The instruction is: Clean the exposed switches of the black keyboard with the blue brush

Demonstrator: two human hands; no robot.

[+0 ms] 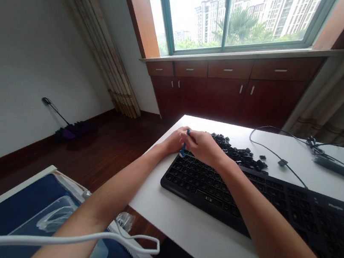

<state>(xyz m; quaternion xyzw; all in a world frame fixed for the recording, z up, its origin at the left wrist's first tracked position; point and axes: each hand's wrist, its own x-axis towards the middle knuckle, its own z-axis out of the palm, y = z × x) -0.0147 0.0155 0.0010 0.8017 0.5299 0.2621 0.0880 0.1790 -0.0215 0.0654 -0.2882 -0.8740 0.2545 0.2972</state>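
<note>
Head view: a black keyboard [245,200] lies along the near edge of a white table [189,230], its left end close to the table's left edge. The right hand [203,146] pinches a small blue tool [183,149], apparently a keycap puller, with its tip touching the keys at the keyboard's far left corner. The left hand [175,141] rests just beside it, mostly covered by the right hand, so its grip cannot be told. A pile of loose black keycaps [239,153] lies behind the keyboard. Judged risk: a keycap freed here, so near the left edge, could spring off onto the floor [91,151]; a tilted pull could strain the switch stem. The tool's jaws are too small to make out. The keyboard's right end is cut off, as are a cable [272,150] and a dark bar [343,171] at the far right.
</note>
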